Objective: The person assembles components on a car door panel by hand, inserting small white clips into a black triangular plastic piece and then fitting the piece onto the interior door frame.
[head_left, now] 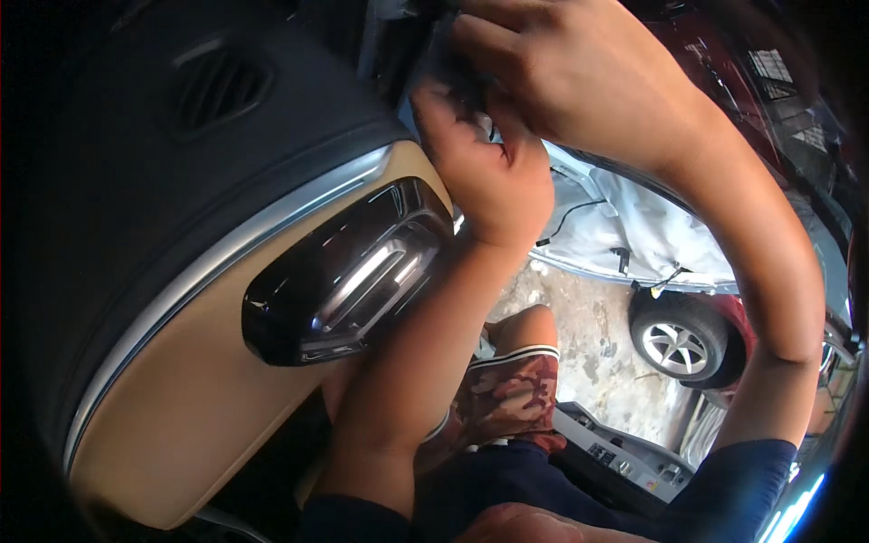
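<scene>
Both my hands are together at the top centre, beside the end of the car's dashboard (299,172). My left hand (489,181) is closed, its fingers curled upward and its tips blurred in shadow. Just above it, my right hand (561,68) is bent over with closed fingers pointing left into the dark gap. A small shiny piece (486,127) shows between the hands, too unclear to name. What the fingers grip is hidden. Below my left hand, a glossy black panel with a silver insert (362,281) is set in the tan trim (181,407).
An air vent (222,86) and a curved silver strip (217,258) are on the dashboard. To the right is an open door with a whitish lining (625,226) and loose connectors. Beyond it, a wheel (679,335) stands on the stained floor. A grey switch panel (625,462) is at lower right.
</scene>
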Motion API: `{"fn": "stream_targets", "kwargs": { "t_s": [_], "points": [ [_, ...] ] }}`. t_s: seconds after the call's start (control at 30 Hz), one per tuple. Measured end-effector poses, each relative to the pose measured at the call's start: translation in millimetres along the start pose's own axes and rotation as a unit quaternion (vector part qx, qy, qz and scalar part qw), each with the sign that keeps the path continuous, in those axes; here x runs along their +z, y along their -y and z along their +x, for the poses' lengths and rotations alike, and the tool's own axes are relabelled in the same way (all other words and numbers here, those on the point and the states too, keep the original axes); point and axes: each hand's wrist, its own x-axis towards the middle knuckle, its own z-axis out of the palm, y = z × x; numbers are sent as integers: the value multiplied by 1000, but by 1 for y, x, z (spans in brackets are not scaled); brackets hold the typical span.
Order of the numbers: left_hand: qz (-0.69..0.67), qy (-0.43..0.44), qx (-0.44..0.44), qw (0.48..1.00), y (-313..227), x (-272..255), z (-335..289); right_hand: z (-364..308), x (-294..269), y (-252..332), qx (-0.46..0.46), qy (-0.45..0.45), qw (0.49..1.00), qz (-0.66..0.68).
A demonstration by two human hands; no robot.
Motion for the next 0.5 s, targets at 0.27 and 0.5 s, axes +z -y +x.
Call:
{"fn": "stream_targets", "kwargs": {
  "t_s": [0.27,0.5],
  "points": [
    [-46,-42,28,998,-1,6,13,-3,-1,-10,16,-20,990,136],
    [0,-30,43,999,0,2,17,-1,-1,-9,65,-16,978,195]
  ]
}}
